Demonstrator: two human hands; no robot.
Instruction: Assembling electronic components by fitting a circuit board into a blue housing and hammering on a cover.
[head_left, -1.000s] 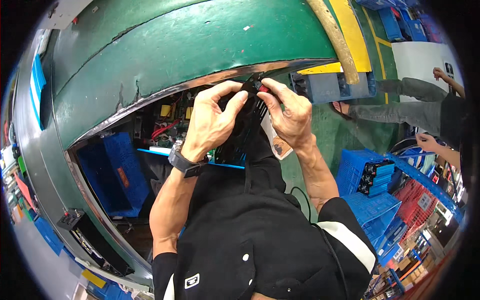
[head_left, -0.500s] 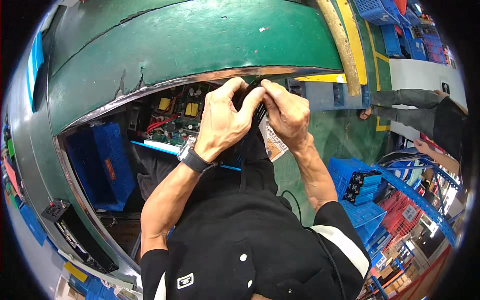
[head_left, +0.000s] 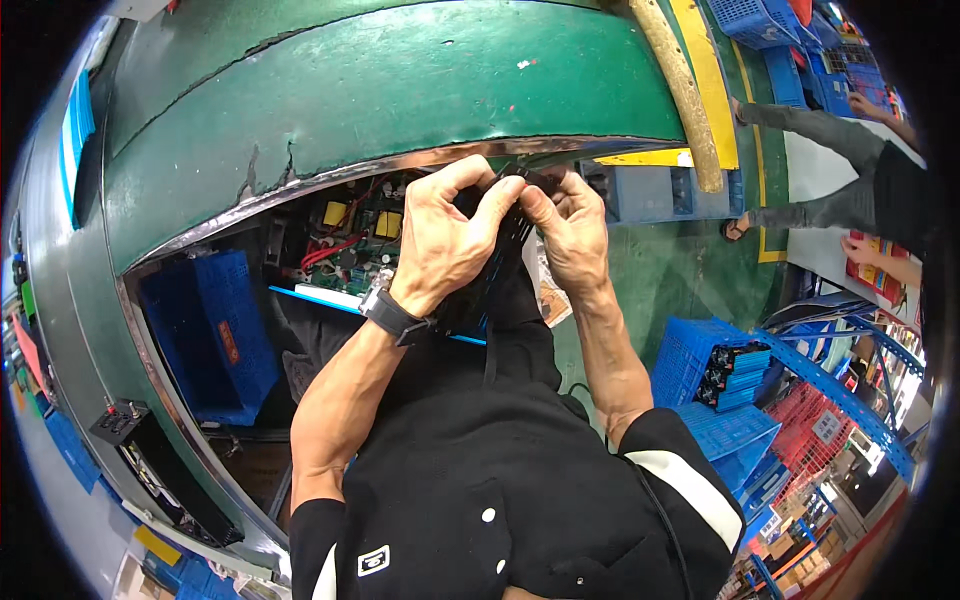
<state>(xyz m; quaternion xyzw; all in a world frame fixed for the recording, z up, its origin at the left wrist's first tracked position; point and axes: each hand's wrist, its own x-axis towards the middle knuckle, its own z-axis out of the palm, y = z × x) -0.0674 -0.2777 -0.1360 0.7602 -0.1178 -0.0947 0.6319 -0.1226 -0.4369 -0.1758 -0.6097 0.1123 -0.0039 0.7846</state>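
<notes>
My left hand [head_left: 442, 236], with a dark watch [head_left: 392, 316] at its wrist, is closed with thumb and fingers pinching the top of a black slotted panel [head_left: 510, 243]. Close beside it, my right hand [head_left: 573, 238] pinches the same top edge, the two thumbs almost meeting. The fingers cover most of that edge, so the exact spot gripped is hidden. To the left of the panel, an open electronic unit shows a green circuit board [head_left: 350, 250] with yellow-wrapped parts and red wires. A blue casing edge [head_left: 318, 298] runs along its near side, over my lap.
A green worktop [head_left: 400, 95] with a metal-trimmed edge lies just beyond my hands. Under it at left sits a blue crate [head_left: 235, 340]; a black boxy unit [head_left: 165, 475] stands on the bench. Blue baskets [head_left: 690, 360] are at right. Another person [head_left: 850, 170] stands at far right.
My right hand has turned and shifted slightly left, its fingers now curled at the panel's top. My left hand stays nearly in place. The other person at far right has stepped and moved their arms.
</notes>
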